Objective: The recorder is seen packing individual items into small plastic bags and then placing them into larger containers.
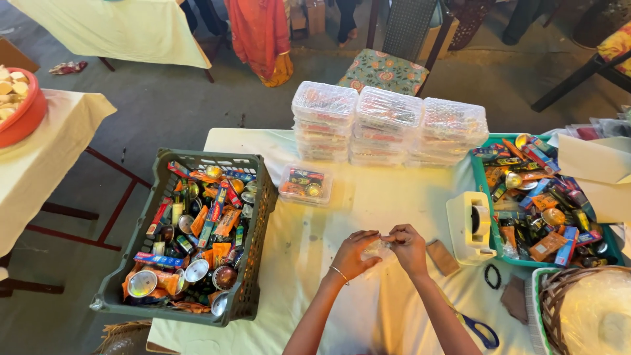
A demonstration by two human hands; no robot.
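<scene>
Together, left hand (pixel 353 255) and right hand (pixel 409 248) pinch small clear packet (pixel 377 248), fingers closed, over table (pixel 315 230).

floor (pixel 197 98): grey concrete | chair (pixel 384 69): floral cushion; side tables (pixel 125 29): cream cloths

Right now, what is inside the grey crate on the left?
The grey crate is filled with small colourful packets and round shiny metal dishes, piled loosely. Whatever lies below the top layer is covered, so it cannot be seen.

A single head-worn camera looks steeply down and forward from close above the desk (pixel 368 197), reaching the floor and a chair (pixel 384 69) beyond.
</scene>
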